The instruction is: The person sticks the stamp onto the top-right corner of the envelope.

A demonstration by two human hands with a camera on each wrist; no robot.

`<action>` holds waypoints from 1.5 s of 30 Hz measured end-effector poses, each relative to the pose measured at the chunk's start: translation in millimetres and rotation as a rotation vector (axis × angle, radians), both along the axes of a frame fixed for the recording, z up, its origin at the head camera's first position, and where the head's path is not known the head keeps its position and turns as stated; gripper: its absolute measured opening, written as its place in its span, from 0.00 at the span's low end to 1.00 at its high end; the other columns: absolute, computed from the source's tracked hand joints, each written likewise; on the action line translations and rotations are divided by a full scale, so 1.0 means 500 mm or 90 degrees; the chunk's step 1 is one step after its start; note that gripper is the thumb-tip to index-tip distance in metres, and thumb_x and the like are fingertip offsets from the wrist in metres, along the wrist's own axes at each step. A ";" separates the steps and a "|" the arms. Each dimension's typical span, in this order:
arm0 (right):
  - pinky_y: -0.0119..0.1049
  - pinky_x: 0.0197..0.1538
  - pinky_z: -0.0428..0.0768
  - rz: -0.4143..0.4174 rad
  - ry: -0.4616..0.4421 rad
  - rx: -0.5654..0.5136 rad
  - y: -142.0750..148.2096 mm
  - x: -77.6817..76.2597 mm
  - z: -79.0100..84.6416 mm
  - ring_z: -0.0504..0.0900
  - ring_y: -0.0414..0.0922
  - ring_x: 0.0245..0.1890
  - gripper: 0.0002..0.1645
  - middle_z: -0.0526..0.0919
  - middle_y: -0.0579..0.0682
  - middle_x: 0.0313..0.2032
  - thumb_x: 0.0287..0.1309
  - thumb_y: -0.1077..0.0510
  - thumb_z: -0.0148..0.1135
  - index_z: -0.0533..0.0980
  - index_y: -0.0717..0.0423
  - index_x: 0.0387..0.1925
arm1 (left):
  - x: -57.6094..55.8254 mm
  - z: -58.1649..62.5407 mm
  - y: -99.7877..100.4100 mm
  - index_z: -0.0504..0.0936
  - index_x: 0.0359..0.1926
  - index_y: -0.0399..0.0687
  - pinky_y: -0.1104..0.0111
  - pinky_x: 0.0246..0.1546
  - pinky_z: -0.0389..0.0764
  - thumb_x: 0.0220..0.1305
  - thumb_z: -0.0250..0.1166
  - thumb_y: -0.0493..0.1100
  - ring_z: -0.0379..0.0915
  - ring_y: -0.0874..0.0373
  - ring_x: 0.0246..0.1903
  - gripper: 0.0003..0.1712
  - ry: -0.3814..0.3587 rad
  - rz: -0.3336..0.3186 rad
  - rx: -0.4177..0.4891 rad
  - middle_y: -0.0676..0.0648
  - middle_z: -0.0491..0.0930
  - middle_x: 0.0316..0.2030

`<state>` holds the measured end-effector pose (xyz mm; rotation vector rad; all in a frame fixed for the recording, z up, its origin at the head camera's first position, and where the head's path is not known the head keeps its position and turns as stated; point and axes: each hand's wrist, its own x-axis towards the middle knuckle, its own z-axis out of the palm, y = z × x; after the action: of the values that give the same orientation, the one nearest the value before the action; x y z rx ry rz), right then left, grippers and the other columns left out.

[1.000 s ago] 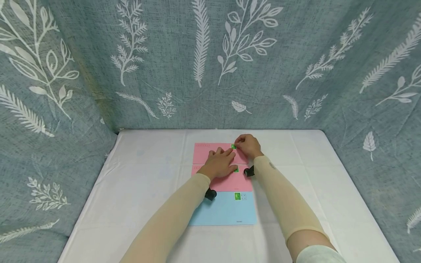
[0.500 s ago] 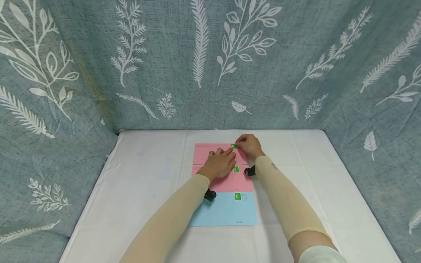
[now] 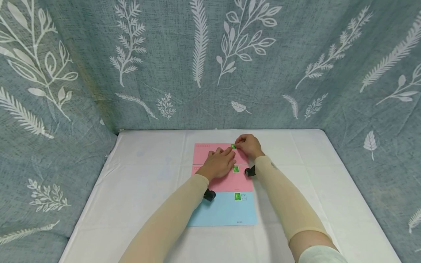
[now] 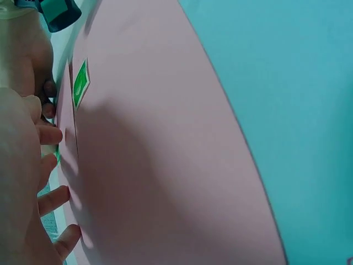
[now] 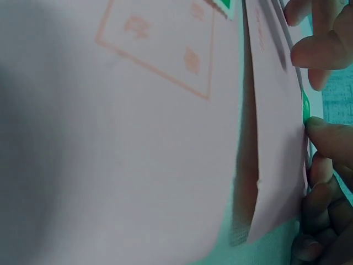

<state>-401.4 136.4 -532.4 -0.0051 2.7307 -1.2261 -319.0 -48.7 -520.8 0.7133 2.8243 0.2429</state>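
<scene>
Three envelopes lie in a column in the head view: a far pink envelope (image 3: 201,156), a nearer pink envelope (image 3: 242,182) and a blue envelope (image 3: 220,215). My right hand (image 3: 249,147) pinches a small green stamp (image 3: 234,146) at the far envelope's upper right corner. In the right wrist view, the thumb meets the edge of that stamp (image 5: 306,104). My left hand (image 3: 217,164) rests with fingers spread on the far envelope, its fingertips just left of the stamp. The middle envelope bears its own green stamp (image 4: 81,84), and the blue one another stamp (image 3: 237,197).
A white cloth (image 3: 148,175) covers the table. Beyond its far edge hangs a grey-green curtain (image 3: 177,54) with white leaf prints. Black wrist cameras (image 3: 209,195) sit on both wrists, just above the envelopes.
My left thumb has drawn up and away from the middle envelope's stamp, which shows more fully. The right hand stays at the far stamp with hardly any movement.
</scene>
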 end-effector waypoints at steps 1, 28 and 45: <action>0.48 0.52 0.75 0.002 -0.002 0.002 0.000 0.001 0.001 0.80 0.52 0.43 0.05 0.89 0.52 0.42 0.69 0.56 0.73 0.89 0.54 0.39 | 0.000 -0.001 0.001 0.63 0.85 0.59 0.46 0.68 0.65 0.89 0.38 0.61 0.59 0.48 0.73 0.33 -0.001 0.000 -0.003 0.51 0.54 0.86; 0.48 0.52 0.75 0.002 0.000 -0.014 -0.005 0.009 0.003 0.79 0.52 0.42 0.07 0.89 0.53 0.43 0.70 0.56 0.72 0.88 0.55 0.42 | 0.003 -0.010 -0.001 0.59 0.87 0.59 0.46 0.68 0.63 0.88 0.37 0.64 0.58 0.48 0.75 0.36 -0.009 0.013 0.012 0.52 0.53 0.86; 0.40 0.45 0.77 -0.013 0.046 -0.220 0.026 0.013 -0.013 0.78 0.49 0.35 0.24 0.85 0.59 0.38 0.80 0.48 0.58 0.86 0.67 0.47 | 0.016 -0.009 -0.024 0.65 0.83 0.49 0.45 0.79 0.55 0.87 0.42 0.64 0.47 0.46 0.83 0.38 0.020 0.036 0.131 0.48 0.51 0.86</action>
<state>-395.0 149.6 -539.0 -0.0599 2.5432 -1.7185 -311.0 -60.7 -525.1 0.6836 2.8796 0.5439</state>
